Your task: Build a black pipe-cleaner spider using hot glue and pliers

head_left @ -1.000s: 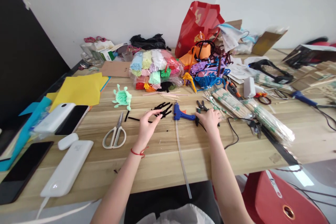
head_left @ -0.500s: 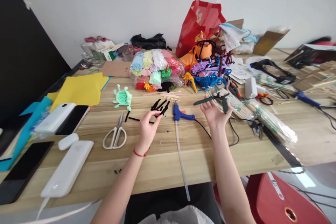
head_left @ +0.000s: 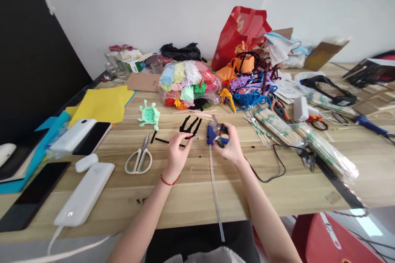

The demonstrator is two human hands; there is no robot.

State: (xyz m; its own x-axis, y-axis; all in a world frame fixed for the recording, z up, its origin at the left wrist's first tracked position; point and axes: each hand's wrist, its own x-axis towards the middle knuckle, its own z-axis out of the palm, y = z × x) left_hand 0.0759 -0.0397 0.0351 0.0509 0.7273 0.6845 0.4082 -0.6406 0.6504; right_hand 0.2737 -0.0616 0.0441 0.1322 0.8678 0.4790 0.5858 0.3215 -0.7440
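Observation:
My left hand [head_left: 179,152] pinches a black pipe-cleaner piece [head_left: 190,125] with several upright prongs, held above the table. My right hand [head_left: 231,144] is wrapped round dark-handled pliers [head_left: 219,128]; their jaws point up and left, apart from the black piece. Partly behind the right hand lies a blue glue gun [head_left: 211,134], with a long clear glue stick [head_left: 216,193] running from it toward me. Left of my left hand are white-handled scissors [head_left: 139,158], loose black pipe-cleaner lengths [head_left: 163,141] and a mint-green pipe-cleaner figure [head_left: 149,115].
A bag of coloured pipe cleaners [head_left: 188,84] and a red bag [head_left: 242,37] stand at the back. Bundles of wooden sticks [head_left: 277,125] and a black cable [head_left: 274,172] lie right. Phones, a white power bank [head_left: 84,195] and yellow sheets [head_left: 100,104] are at left.
My right hand has moved left with the pliers, from beside the stick bundles to over the glue gun, and its fingers have closed round the handles. My left hand still pinches the black piece.

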